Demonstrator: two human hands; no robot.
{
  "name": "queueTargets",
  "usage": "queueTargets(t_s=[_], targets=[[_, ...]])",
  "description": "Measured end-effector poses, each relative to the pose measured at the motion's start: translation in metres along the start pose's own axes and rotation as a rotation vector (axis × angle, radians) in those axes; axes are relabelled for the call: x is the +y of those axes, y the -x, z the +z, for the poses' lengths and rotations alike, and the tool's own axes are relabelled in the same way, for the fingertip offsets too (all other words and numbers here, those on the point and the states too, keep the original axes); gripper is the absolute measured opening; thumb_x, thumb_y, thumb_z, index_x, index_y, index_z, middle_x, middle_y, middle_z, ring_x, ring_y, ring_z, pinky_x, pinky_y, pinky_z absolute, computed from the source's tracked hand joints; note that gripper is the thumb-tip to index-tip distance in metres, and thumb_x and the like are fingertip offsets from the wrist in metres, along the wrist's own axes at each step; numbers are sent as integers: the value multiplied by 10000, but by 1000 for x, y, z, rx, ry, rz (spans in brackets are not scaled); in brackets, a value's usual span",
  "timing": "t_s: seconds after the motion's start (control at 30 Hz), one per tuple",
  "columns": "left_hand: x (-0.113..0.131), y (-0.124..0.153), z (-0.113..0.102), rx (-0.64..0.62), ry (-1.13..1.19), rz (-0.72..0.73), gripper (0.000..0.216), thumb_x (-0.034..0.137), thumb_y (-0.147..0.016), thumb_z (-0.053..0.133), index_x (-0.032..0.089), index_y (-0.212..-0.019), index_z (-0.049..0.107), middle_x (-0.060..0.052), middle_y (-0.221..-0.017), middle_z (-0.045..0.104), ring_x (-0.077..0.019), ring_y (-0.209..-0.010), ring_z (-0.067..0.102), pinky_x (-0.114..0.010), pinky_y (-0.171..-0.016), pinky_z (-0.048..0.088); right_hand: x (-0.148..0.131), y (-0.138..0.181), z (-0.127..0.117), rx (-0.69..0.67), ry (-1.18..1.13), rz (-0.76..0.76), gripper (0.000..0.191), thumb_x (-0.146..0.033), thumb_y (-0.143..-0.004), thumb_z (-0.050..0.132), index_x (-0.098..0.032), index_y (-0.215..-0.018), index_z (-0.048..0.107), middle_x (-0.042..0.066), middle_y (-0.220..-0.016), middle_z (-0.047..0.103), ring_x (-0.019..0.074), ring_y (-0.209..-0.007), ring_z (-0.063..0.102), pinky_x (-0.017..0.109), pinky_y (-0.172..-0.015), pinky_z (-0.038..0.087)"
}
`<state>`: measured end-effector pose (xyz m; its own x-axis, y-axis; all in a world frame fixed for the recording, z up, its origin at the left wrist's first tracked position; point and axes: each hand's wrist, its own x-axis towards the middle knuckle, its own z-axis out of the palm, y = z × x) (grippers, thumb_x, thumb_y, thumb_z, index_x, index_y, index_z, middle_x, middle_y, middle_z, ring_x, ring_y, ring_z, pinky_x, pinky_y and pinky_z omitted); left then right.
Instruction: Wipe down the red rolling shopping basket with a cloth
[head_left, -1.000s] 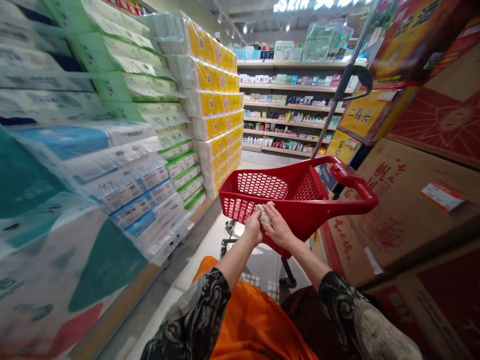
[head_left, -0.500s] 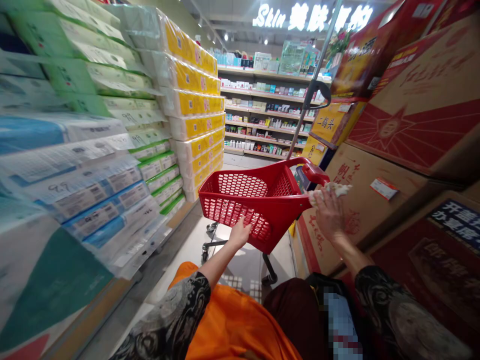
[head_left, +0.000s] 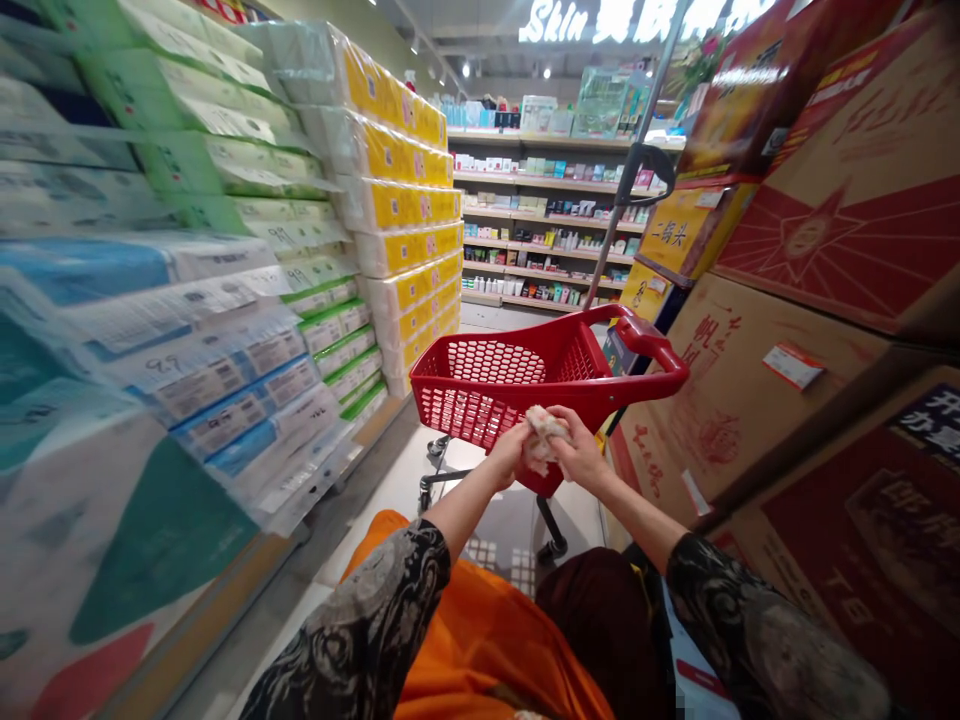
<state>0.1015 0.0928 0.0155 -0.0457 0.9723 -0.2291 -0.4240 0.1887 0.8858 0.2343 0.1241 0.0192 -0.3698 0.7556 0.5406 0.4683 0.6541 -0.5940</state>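
A crumpled whitish cloth [head_left: 541, 437] is held between both of my hands, right against the near side of a red plastic shopping cart [head_left: 525, 385]. My left hand [head_left: 508, 457] pinches its left side, fingers closed. My right hand [head_left: 580, 452] wraps round its right side, fingers curled. The cart's basket shows nothing inside. Its red handle [head_left: 651, 344] points to the right, with a grey pole [head_left: 628, 190] rising from it. My patterned dark sleeves and an orange garment fill the bottom of the view.
Stacked packs of tissue paper [head_left: 225, 250] in green, blue and yellow wrap line the left of a narrow aisle. Large red and brown cartons [head_left: 810, 250] are piled close on the right. Shelves of small bottles [head_left: 547, 240] cross the far end.
Half a second ago my right hand held the cloth up by the cart's handle and my left hand rested on the basket. Both hands have come back together on the cloth.
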Motion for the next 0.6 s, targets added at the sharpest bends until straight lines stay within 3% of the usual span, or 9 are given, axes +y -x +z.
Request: queueTargets(t_s=[0.07,0.13,0.27,0.37,0.5,0.6], targets=[[1,0,11,-38,188,-85,139,206,-729,599,167,-862,598,-22,-745,647,-126,-648,614,-255,-612,503,-14,-6,-1,107,68,-6,422,-115,-756,381,-187,-1142,534,58,-984,664,171,-828,635,306,-759,510],[-1,2,17,-7,253,-89,76,144,-725,571,167,-797,576,10,-667,616,-86,-580,585,-212,-594,484,-20,0,-1,139,233,-105,377,-115,-771,384,-189,-1076,593,96,-1132,616,204,-1039,573,363,-900,450],[-5,5,20,-15,227,-104,120,188,-777,455,158,-739,565,-2,-627,606,-92,-588,591,-215,-616,483,-9,28,1,6,521,-344,488,-214,-765,488,-129,-1245,511,171,-1391,398,293,-1319,297,506,-1034,290],[-7,7,23,-52,160,-145,171,192,-761,432,138,-753,594,-28,-669,638,-125,-646,616,-260,-662,492,10,31,-13,-12,571,-460,444,-181,-811,460,-140,-1251,510,150,-1359,452,260,-1332,290,480,-1034,312],[-4,2,15,-17,-595,111,298,123,-714,461,165,-950,636,-53,-1005,675,-164,-983,591,-293,-903,431,34,-3,-54,124,652,-537,373,-93,-880,372,-196,-1178,572,86,-1283,546,210,-1329,312,451,-1055,302],[-4,-1,-8,92,-1116,273,457,126,-733,456,155,-1180,547,-99,-1309,515,-222,-1255,396,-383,-1078,253,50,-25,-73,191,778,-530,387,-78,-890,376,-171,-1234,526,94,-1321,510,243,-1348,265,492,-1062,267]])
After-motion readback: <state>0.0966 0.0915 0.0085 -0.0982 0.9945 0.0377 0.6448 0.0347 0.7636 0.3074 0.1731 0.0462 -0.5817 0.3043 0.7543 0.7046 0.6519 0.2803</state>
